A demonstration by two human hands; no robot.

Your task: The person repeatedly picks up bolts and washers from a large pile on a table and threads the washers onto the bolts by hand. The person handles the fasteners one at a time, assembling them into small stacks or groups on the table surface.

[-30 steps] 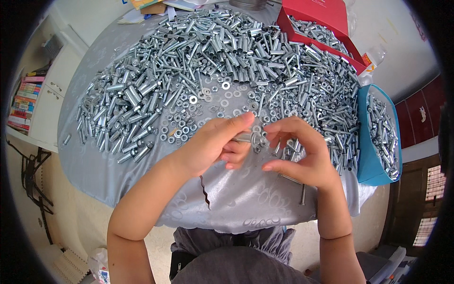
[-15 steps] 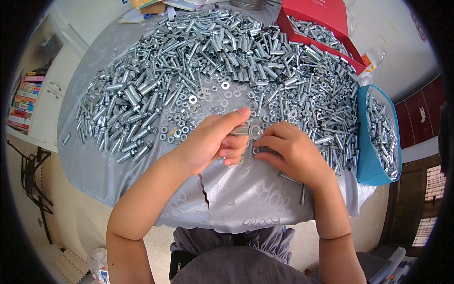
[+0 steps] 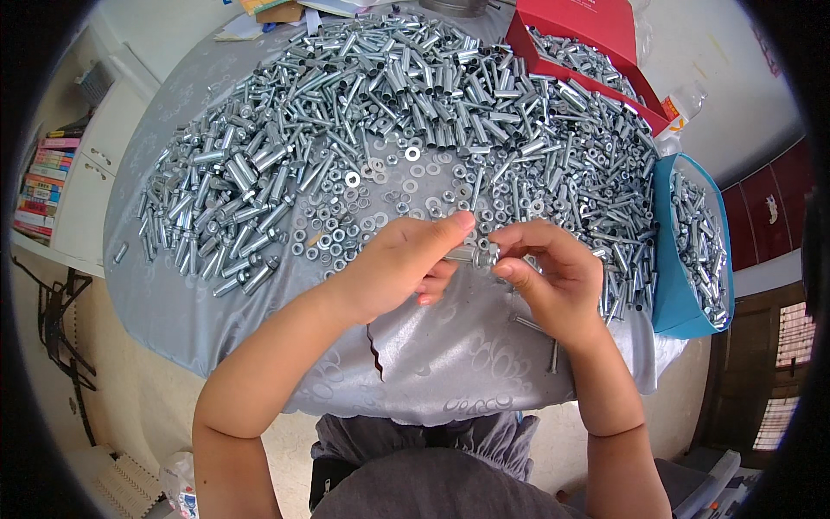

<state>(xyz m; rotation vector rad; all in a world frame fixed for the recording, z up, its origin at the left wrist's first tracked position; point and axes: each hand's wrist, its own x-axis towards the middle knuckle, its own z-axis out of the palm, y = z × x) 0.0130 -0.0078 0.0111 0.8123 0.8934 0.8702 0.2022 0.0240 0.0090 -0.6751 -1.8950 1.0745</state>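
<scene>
My left hand (image 3: pixel 399 258) is closed around a silvery sleeve anchor bolt (image 3: pixel 464 253), its thumb lying along the top. The bolt points to the right, with a washer near its end. At that end, my right hand (image 3: pixel 560 275) pinches a hex nut (image 3: pixel 492 253) between thumb and index finger. Whether the nut is threaded on cannot be made out. Beyond my hands lie loose washers (image 3: pixel 413 154) and nuts spread over the grey tablecloth (image 3: pixel 432 372). Two loose bolts (image 3: pixel 553 355) lie just below my right hand.
A big heap of metal sleeves and bolts (image 3: pixel 415 82) covers the table's far part. Assembled anchors (image 3: pixel 246 173) are piled at the left. At the right stand a red box (image 3: pixel 648 108) and a blue box (image 3: pixel 673 294), both holding hardware. The tablecloth has a jagged tear (image 3: pixel 375 353).
My right hand has brought a nut up to the bolt's end, its fingers now higher and more extended. My left hand has shifted slightly right with the bolt.
</scene>
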